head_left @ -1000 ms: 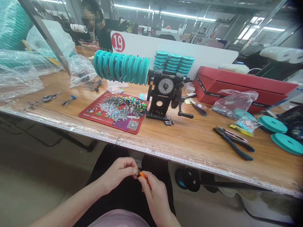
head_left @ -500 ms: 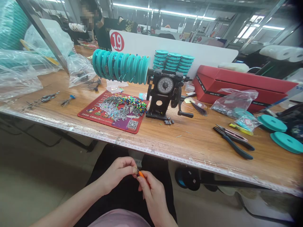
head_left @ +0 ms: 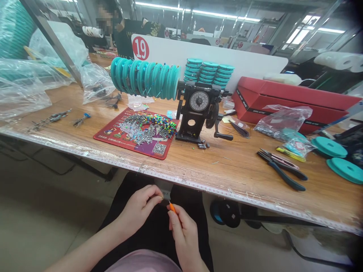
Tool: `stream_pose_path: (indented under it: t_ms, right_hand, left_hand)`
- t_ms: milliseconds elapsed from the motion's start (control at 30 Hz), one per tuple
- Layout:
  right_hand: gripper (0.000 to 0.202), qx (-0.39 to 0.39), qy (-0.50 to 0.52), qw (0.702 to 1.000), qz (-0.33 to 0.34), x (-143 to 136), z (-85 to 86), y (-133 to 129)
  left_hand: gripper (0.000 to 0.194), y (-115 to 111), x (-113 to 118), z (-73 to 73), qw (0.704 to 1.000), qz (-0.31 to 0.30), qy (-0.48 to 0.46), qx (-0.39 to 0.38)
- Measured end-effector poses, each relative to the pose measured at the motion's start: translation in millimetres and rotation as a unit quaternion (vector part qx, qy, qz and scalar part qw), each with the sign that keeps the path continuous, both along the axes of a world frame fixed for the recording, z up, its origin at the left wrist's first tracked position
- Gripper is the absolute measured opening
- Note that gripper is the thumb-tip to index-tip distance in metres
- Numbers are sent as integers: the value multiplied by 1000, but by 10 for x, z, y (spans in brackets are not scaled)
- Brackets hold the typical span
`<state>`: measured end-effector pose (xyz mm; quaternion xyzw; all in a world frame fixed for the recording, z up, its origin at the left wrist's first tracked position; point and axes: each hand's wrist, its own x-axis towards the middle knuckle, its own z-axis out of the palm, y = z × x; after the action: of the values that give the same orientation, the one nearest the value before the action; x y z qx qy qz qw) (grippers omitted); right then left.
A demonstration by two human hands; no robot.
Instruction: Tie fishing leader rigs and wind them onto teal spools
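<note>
Reading what writing we can: a white divider board point(head_left: 227, 60) behind the black hand-crank winder point(head_left: 198, 117) carries a red disc with "19", the winder's round dial has marks too small to read, and the red mat point(head_left: 113, 134) left of the winder shows a QR code near its front corner. The red box point(head_left: 283, 100) right of the winder has lettering on its dark band — blurred, unreadable.

Below the worktop point(head_left: 232, 173) edge, in front of the winder, our left hand point(head_left: 138, 209) pinches something tiny we cannot make out, fingers closed thumb to forefinger. Our right hand point(head_left: 183, 230) has its fingers closed on a small orange piece point(head_left: 172, 207), its tip pointing at the left hand's pinch; the two hands are just apart, over the dark lap.

Teal spools point(head_left: 144, 79) sit on the winder's shaft to its left. Pliers point(head_left: 280, 170) lie right of the winder — between them, bare worktop runs to the taped front edge.
</note>
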<state>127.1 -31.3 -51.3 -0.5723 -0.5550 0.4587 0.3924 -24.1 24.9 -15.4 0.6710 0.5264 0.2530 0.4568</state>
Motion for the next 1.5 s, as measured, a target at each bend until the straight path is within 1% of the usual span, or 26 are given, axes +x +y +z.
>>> stream_pose_path:
  t_ms: [33,100,233,300,367,400,467,500,533,600,667,700,767,833,967,1067,1167,1267,1500]
  right_hand:
    - [26,-13,12,1000,-2,-12,-12,-6]
    - [28,-42,43,998,-9,-27,-29,-4]
    - [31,-74,91,993,-2,-19,-35,21]
    - [30,-71,93,993,9,-8,-36,24]
    - [30,-62,80,995,12,-3,-43,19]
    - [29,-59,71,996,14,-3,-49,14]
    - [29,-57,57,997,19,-8,-63,5]
    - [30,-57,53,997,24,-13,-69,1]
    - [30,-58,52,997,27,-18,-73,-2]
    - [30,-55,57,997,27,-28,-75,-5]
    - [30,-48,66,996,28,-31,-66,-5]
    - [29,-47,67,996,32,-30,-60,-6]
    - [28,-46,63,996,45,-20,-48,-9]
    - [28,-45,54,996,55,-10,-42,-15]
    - [24,-19,39,998,46,-11,-34,-17]
    - [23,-15,39,998,39,-25,-4,-11]
    - [21,-33,41,998,38,-34,35,-8]
    - [21,-46,57,997,35,-44,37,-11]
    - [25,-38,82,996,21,-91,-75,-5]
  left_hand:
    - [17,-12,-2,-5,999,6,22,24]
    - [17,-32,-6,-14,998,10,36,44]
    - [16,-47,-19,-26,997,-12,56,42]
    - [14,-53,-31,-18,995,-16,78,52]
    - [13,-70,-42,8,990,-1,112,86]
    - [15,-83,-45,27,987,11,122,109]
    - [20,-116,-40,69,984,31,106,138]
    - [22,-133,-31,87,988,32,78,132]
    - [22,-146,-18,100,993,29,42,108]
    - [22,-158,13,104,999,19,-30,10]
    - [20,-147,40,81,992,17,-80,-100]
    - [19,-135,48,65,986,19,-95,-137]
    - [15,-108,49,37,981,22,-97,-164]
    - [13,-91,38,28,987,15,-69,-146]
    - [13,-103,18,63,996,-9,15,-84]
    - [14,-124,22,87,997,-12,51,-48]
    - [14,-134,32,91,997,-17,58,-55]
    - [14,-152,39,78,997,-16,59,-57]
    - [14,-217,41,-47,998,18,55,-9]
